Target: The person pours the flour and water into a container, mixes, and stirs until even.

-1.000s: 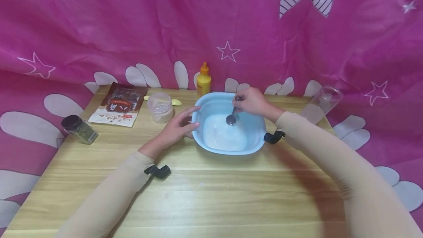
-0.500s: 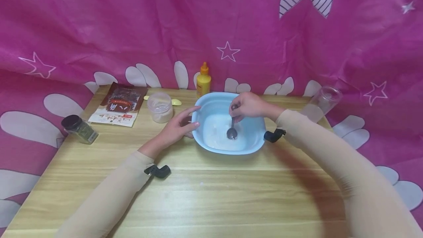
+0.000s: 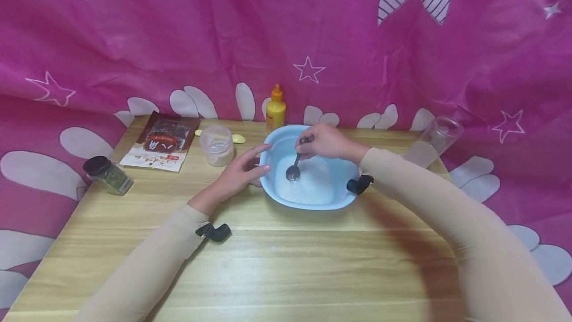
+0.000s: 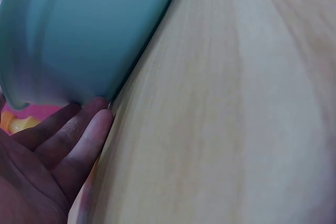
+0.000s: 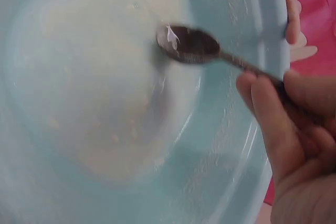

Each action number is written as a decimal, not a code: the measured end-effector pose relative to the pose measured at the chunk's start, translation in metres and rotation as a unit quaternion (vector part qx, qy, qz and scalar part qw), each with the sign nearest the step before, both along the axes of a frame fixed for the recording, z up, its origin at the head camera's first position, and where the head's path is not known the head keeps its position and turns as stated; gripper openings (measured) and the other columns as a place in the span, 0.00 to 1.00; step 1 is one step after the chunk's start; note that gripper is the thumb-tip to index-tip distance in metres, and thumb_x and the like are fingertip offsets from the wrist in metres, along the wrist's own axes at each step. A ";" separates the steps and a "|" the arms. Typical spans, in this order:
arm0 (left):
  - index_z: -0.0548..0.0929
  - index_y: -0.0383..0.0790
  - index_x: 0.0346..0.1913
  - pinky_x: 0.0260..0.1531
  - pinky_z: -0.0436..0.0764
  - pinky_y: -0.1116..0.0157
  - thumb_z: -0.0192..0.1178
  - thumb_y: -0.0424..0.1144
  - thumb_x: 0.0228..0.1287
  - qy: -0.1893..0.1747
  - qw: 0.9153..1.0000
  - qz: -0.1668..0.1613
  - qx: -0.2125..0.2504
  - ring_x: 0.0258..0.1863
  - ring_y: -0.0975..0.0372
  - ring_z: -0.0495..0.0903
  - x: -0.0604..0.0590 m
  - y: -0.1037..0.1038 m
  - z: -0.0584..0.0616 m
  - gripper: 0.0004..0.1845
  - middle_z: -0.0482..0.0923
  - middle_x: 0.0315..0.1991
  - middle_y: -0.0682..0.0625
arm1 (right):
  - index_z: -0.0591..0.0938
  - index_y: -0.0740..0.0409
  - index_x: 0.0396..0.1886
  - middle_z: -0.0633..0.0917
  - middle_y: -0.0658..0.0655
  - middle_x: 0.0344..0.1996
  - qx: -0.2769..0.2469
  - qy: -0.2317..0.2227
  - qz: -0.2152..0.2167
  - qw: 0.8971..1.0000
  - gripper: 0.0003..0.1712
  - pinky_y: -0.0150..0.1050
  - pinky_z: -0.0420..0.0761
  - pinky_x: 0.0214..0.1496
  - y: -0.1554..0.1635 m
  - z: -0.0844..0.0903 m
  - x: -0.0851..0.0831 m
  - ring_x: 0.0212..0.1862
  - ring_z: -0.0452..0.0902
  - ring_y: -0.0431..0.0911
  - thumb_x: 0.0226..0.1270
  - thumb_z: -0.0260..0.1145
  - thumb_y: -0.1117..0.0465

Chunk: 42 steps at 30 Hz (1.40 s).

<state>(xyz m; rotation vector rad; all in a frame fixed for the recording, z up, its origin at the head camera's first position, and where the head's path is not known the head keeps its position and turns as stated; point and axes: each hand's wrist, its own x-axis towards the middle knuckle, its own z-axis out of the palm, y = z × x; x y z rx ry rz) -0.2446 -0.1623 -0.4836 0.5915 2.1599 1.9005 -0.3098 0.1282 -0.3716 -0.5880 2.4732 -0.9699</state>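
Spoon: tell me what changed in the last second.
The right hand, gripping the spoon, swept it from the basin's far middle toward the near side, then left. The left hand stayed against the basin; basin, jars and bottle unmoved.

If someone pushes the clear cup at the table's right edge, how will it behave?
The cup leans tilted at the table edge, so it would probably tip or roll. It looks thin, clear and empty, so likely light.
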 end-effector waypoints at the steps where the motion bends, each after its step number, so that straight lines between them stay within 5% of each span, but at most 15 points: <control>1: 0.69 0.55 0.87 0.45 0.95 0.46 0.67 0.41 0.83 0.000 1.000 0.000 -0.001 0.63 0.39 0.85 0.000 0.000 0.000 0.35 0.76 0.73 0.31 | 0.93 0.60 0.49 0.94 0.55 0.40 -0.001 0.012 -0.020 1.000 0.07 0.40 0.93 0.56 0.000 0.001 -0.001 0.44 0.95 0.45 0.79 0.76 0.62; 8: 0.68 0.54 0.87 0.45 0.95 0.47 0.67 0.41 0.83 0.003 1.000 0.002 -0.003 0.63 0.40 0.85 0.002 0.001 0.003 0.36 0.75 0.74 0.32 | 0.92 0.66 0.51 0.91 0.61 0.44 -0.046 0.030 -0.085 0.995 0.08 0.39 0.94 0.51 0.001 -0.002 -0.003 0.46 0.95 0.50 0.78 0.75 0.66; 12: 0.68 0.53 0.87 0.45 0.96 0.47 0.66 0.40 0.83 0.003 1.000 -0.001 0.003 0.62 0.40 0.86 0.002 0.001 0.002 0.36 0.75 0.74 0.32 | 0.93 0.61 0.49 0.93 0.58 0.44 -0.061 -0.002 -0.049 0.997 0.06 0.41 0.94 0.54 -0.002 -0.006 0.000 0.49 0.94 0.52 0.78 0.77 0.64; 19: 0.69 0.54 0.86 0.45 0.95 0.46 0.66 0.41 0.83 0.001 1.000 0.001 0.004 0.61 0.39 0.86 0.002 0.001 0.000 0.35 0.77 0.72 0.31 | 0.94 0.58 0.48 0.95 0.56 0.41 -0.028 -0.081 0.083 0.993 0.07 0.42 0.94 0.56 0.002 -0.008 0.004 0.48 0.95 0.51 0.78 0.76 0.61; 28: 0.69 0.51 0.87 0.45 0.95 0.44 0.67 0.40 0.82 0.005 1.000 0.005 0.002 0.60 0.40 0.87 0.001 0.000 0.000 0.36 0.78 0.71 0.30 | 0.91 0.70 0.48 0.93 0.60 0.37 -0.013 -0.080 0.045 0.996 0.09 0.43 0.95 0.51 0.013 0.001 0.000 0.41 0.95 0.52 0.77 0.75 0.66; 34: 0.68 0.52 0.87 0.44 0.96 0.46 0.66 0.40 0.82 0.004 1.000 0.002 0.010 0.60 0.41 0.87 0.002 -0.001 0.001 0.36 0.77 0.71 0.30 | 0.91 0.68 0.52 0.94 0.58 0.40 -0.013 -0.088 0.098 0.991 0.12 0.44 0.94 0.55 -0.005 0.000 0.009 0.45 0.95 0.50 0.79 0.74 0.63; 37: 0.68 0.54 0.87 0.45 0.96 0.47 0.67 0.40 0.83 0.000 1.000 0.000 0.011 0.60 0.41 0.87 0.001 -0.001 -0.001 0.36 0.78 0.71 0.31 | 0.93 0.65 0.50 0.94 0.56 0.40 -0.031 -0.046 0.066 0.996 0.10 0.43 0.94 0.55 -0.011 -0.002 0.007 0.45 0.95 0.48 0.79 0.75 0.62; 42: 0.69 0.55 0.87 0.45 0.95 0.45 0.66 0.40 0.83 0.000 1.000 -0.001 0.005 0.61 0.40 0.86 0.001 0.000 0.000 0.35 0.77 0.72 0.32 | 0.94 0.62 0.47 0.93 0.57 0.41 -0.038 0.038 -0.052 0.997 0.06 0.38 0.94 0.51 -0.003 -0.005 -0.003 0.43 0.95 0.47 0.78 0.76 0.64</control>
